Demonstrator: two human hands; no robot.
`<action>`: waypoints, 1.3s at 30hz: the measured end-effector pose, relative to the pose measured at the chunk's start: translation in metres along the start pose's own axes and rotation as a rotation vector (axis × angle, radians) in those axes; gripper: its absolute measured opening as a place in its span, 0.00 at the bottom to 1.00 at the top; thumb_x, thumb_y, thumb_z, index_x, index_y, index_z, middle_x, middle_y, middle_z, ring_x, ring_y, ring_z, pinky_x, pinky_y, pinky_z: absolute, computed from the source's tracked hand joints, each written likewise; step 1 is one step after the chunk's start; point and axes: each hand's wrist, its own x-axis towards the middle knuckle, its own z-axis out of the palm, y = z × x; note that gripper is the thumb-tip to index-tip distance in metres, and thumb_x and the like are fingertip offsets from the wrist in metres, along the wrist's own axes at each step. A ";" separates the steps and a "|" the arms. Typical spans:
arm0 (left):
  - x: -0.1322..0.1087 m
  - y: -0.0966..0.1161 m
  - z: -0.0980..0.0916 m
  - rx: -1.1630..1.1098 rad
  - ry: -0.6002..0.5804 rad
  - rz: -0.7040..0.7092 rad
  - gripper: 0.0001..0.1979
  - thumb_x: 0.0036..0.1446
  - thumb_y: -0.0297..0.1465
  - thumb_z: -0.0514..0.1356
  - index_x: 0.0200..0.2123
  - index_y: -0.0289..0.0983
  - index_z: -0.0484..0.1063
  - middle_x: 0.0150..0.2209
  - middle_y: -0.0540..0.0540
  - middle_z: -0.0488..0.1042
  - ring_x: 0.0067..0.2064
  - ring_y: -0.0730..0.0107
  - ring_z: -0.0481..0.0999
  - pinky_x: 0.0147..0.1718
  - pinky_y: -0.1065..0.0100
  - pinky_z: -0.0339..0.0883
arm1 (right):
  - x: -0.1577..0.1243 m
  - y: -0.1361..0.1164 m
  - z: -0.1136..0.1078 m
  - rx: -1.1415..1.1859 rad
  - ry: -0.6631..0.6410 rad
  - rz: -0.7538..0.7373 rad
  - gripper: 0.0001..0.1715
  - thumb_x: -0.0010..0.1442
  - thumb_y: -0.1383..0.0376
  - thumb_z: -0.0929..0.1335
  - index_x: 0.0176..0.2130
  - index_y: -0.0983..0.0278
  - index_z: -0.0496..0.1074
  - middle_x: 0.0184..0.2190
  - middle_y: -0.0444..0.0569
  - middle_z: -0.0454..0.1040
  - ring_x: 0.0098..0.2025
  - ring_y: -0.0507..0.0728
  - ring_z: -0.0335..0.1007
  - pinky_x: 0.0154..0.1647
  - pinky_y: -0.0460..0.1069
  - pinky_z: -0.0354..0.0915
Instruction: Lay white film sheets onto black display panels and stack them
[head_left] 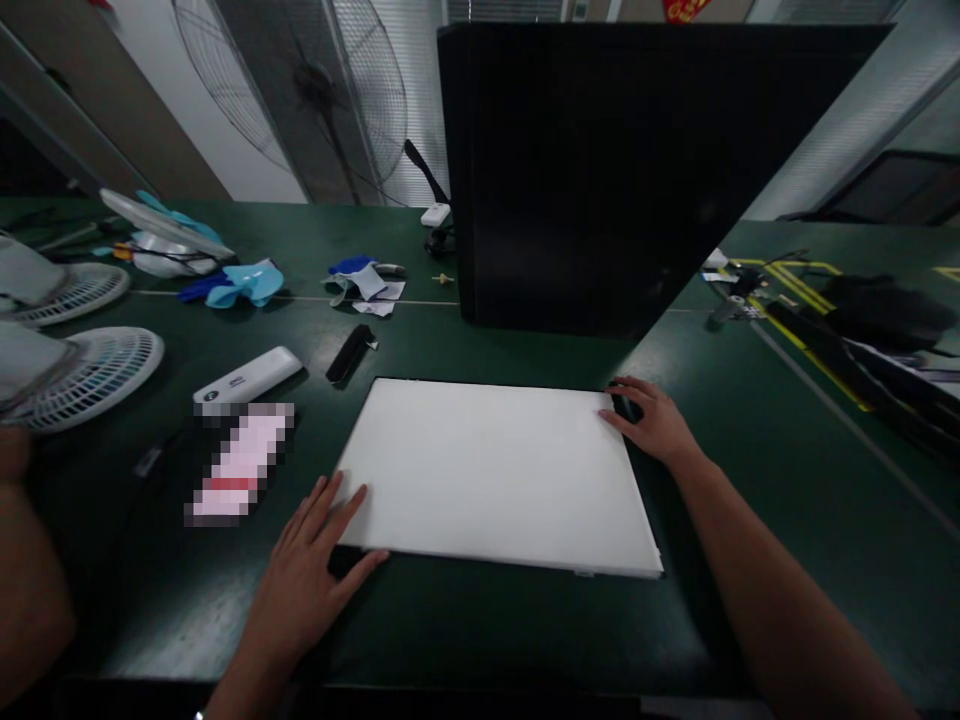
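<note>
A white rectangular panel (495,475) with a thin dark rim lies flat on the green table in front of me. My left hand (311,565) is at its near left corner, fingers spread, with fingertips on the left edge and the thumb by the front edge. At the far right corner is my right hand (649,415). Its thumb touches the white face while the other fingers reach over the far edge, apart from the thumb. Both hands look open, resting against the panel rather than closed round it.
Behind the panel stands a large black screen (570,180). To the left lie a white power bank (247,380), a black object (351,355), a blurred pink item (244,460) and white fans (90,375). Another person's arm (30,590) rests at the left edge. Dark items (892,310) lie right.
</note>
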 end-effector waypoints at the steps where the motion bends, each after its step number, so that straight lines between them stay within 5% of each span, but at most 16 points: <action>1: 0.000 0.000 0.000 0.003 -0.008 0.001 0.38 0.64 0.50 0.64 0.74 0.48 0.61 0.78 0.41 0.53 0.77 0.39 0.53 0.69 0.33 0.57 | 0.000 0.000 0.000 -0.002 0.009 0.004 0.31 0.66 0.40 0.69 0.56 0.56 0.79 0.65 0.54 0.71 0.65 0.70 0.68 0.71 0.72 0.60; 7: 0.001 -0.001 0.000 0.019 -0.017 0.021 0.39 0.65 0.50 0.62 0.75 0.50 0.58 0.78 0.42 0.52 0.77 0.40 0.52 0.70 0.32 0.57 | 0.000 -0.007 -0.003 -0.050 0.006 0.033 0.33 0.67 0.40 0.68 0.60 0.55 0.79 0.64 0.52 0.72 0.63 0.68 0.70 0.68 0.68 0.66; 18: 0.000 0.003 -0.005 0.013 -0.035 0.047 0.43 0.65 0.51 0.62 0.77 0.49 0.51 0.80 0.42 0.46 0.78 0.40 0.50 0.72 0.35 0.54 | 0.000 -0.006 -0.002 -0.049 -0.070 -0.019 0.31 0.74 0.45 0.60 0.63 0.57 0.76 0.66 0.53 0.70 0.68 0.68 0.65 0.72 0.70 0.57; 26: -0.002 0.008 -0.004 0.022 0.061 -0.027 0.47 0.64 0.51 0.62 0.78 0.44 0.48 0.80 0.34 0.43 0.77 0.35 0.51 0.71 0.32 0.50 | -0.002 -0.019 -0.008 -0.078 -0.040 0.046 0.37 0.74 0.44 0.57 0.62 0.63 0.76 0.64 0.56 0.72 0.66 0.67 0.67 0.72 0.65 0.61; 31: -0.009 0.006 -0.003 0.051 0.167 -0.159 0.41 0.66 0.54 0.55 0.74 0.36 0.58 0.73 0.30 0.62 0.74 0.37 0.61 0.71 0.31 0.47 | -0.005 -0.030 -0.023 -0.178 -0.027 0.239 0.43 0.74 0.42 0.53 0.56 0.68 0.80 0.58 0.63 0.77 0.57 0.72 0.76 0.62 0.66 0.70; 35: -0.011 0.013 -0.012 0.114 0.234 -0.258 0.31 0.69 0.50 0.52 0.58 0.32 0.77 0.60 0.30 0.79 0.67 0.39 0.73 0.70 0.36 0.54 | -0.022 -0.042 -0.044 -0.228 -0.184 0.331 0.42 0.70 0.37 0.56 0.43 0.62 0.85 0.36 0.62 0.82 0.36 0.73 0.81 0.43 0.68 0.75; 39: -0.010 0.017 -0.016 0.128 0.262 -0.264 0.26 0.70 0.45 0.52 0.52 0.32 0.81 0.55 0.31 0.82 0.62 0.43 0.78 0.69 0.40 0.60 | -0.064 -0.067 -0.054 -0.236 -0.331 0.361 0.39 0.69 0.37 0.57 0.36 0.58 0.84 0.33 0.59 0.82 0.31 0.70 0.80 0.35 0.67 0.75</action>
